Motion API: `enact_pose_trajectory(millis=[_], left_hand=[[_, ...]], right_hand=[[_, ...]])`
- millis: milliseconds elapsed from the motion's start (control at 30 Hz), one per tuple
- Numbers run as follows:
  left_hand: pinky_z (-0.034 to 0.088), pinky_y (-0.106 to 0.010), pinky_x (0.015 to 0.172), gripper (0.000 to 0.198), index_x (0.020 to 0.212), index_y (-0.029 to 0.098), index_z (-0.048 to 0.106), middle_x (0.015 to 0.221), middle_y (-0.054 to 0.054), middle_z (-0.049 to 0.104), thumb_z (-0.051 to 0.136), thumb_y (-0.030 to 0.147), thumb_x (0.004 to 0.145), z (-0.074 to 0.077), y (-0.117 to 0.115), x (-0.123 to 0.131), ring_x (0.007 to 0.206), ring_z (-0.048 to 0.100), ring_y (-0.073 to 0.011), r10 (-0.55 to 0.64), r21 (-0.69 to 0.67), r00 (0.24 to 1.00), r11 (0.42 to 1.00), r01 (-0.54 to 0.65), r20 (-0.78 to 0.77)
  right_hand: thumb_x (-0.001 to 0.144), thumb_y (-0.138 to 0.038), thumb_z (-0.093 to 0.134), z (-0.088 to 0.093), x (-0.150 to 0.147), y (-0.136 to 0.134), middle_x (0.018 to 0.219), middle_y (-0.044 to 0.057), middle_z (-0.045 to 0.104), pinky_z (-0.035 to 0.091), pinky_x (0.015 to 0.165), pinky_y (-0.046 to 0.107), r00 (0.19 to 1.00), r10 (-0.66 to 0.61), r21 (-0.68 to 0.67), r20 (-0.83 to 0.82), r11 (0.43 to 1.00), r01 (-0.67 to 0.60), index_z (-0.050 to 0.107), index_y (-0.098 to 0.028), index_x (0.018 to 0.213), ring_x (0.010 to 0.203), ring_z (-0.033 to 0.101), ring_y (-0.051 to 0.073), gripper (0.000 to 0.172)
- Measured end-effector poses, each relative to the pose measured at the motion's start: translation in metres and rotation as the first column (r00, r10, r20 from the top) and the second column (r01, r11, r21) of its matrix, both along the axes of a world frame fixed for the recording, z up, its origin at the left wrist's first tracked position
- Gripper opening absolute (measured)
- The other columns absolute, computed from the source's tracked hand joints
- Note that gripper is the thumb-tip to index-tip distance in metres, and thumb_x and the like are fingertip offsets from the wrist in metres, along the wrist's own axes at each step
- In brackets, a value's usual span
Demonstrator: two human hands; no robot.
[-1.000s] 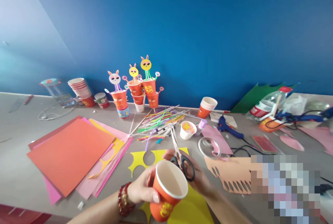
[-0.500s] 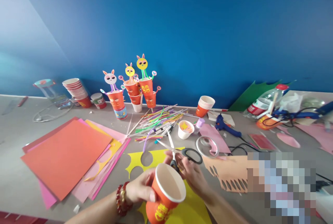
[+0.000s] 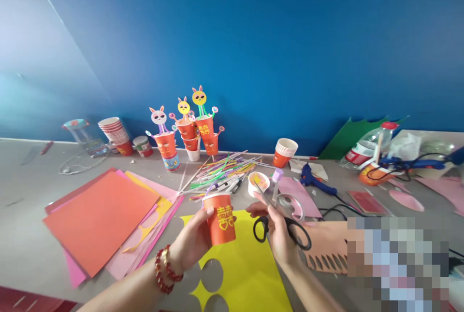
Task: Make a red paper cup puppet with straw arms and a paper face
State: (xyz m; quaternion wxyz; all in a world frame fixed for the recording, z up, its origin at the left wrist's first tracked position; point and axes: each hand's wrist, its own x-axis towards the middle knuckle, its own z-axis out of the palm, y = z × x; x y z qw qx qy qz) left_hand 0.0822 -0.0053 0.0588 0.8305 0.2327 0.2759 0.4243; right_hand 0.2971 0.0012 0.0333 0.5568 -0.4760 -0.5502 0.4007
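Wrapped round a red paper cup with yellow characters (image 3: 219, 220) is my left hand (image 3: 194, 237), which wears red beads at the wrist. The cup stands upright above a yellow sheet with round cutouts (image 3: 250, 259). To the right of the cup, my right hand (image 3: 279, 234) is closed on black-handled scissors (image 3: 266, 196), their blades pointing up and left toward a small white cup of paper scraps (image 3: 258, 184). Pipe cleaners and markers (image 3: 224, 174) lie beyond the hands. Cup figures with rabbit heads (image 3: 205, 126) stand near the wall.
Stacked coloured paper (image 3: 101, 220) lies on the left, with stacked cups (image 3: 115, 133) behind it. Another cup stack (image 3: 284, 151), a blue glue gun (image 3: 315, 180), a tape roll (image 3: 292, 205), a bottle (image 3: 366, 145) and peach paper (image 3: 326, 244) are on the right.
The red cup has moved up and away, turned upright with its characters facing the camera. My right hand has shifted right, and the scissors' blades have closed. The view has tilted upward slightly.
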Motion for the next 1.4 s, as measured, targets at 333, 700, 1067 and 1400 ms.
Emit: enact_pose_trajectory(millis=[333, 700, 1067, 1400], left_hand=[[0.056, -0.040, 0.089, 0.041, 0.122, 0.009, 0.057, 0.103, -0.015, 0.070, 0.059, 0.038, 0.093, 0.020, 0.040, 0.030, 0.096, 0.070, -0.0250, 0.251, -0.149, 0.951, 0.963, -0.226, 0.182], [0.060, -0.033, 0.079, 0.033, 0.116, 0.010, 0.058, 0.096, -0.012, 0.070, 0.059, 0.035, 0.095, 0.015, 0.048, 0.033, 0.085, 0.071, -0.0217, 0.354, -0.322, 0.918, 0.902, -0.286, 0.177], [0.057, -0.025, 0.064, 0.041, 0.100, 0.013, 0.062, 0.083, -0.009, 0.069, 0.049, 0.052, 0.098, -0.002, 0.044, 0.043, 0.074, 0.069, -0.0174, 0.300, -0.342, 0.950, 0.904, -0.255, 0.085], [0.058, -0.029, 0.066, 0.047, 0.099, 0.011, 0.063, 0.082, -0.009, 0.068, 0.050, 0.056, 0.096, -0.008, 0.040, 0.045, 0.073, 0.069, -0.0186, 0.310, -0.289, 0.936, 0.923, -0.254, 0.169]], right_hand=[[0.100, -0.041, 0.044, 0.021, -0.013, -0.026, 0.073, 0.004, 0.069, 0.051, 0.082, 0.034, 0.961, 0.148, 0.146, 0.233, 0.972, -0.184, 0.069, -0.023, 0.075, 0.086, 0.068, 0.024, 0.039], [0.099, -0.029, 0.045, 0.015, -0.021, -0.026, 0.068, 0.001, 0.063, 0.047, 0.066, 0.030, 0.909, 0.185, 0.156, 0.373, 0.953, -0.258, 0.061, -0.022, 0.078, 0.066, 0.063, 0.018, 0.028], [0.097, -0.026, 0.043, 0.003, -0.019, -0.013, 0.069, 0.002, 0.061, 0.045, 0.064, 0.030, 0.860, 0.184, 0.194, 0.477, 0.932, -0.307, 0.056, -0.022, 0.077, 0.068, 0.061, 0.019, 0.024], [0.100, -0.030, 0.046, 0.002, -0.026, -0.014, 0.059, -0.003, 0.050, 0.037, 0.058, 0.026, 0.843, 0.117, 0.141, 0.526, 0.965, -0.222, 0.043, -0.023, 0.069, 0.057, 0.053, 0.015, 0.032]])
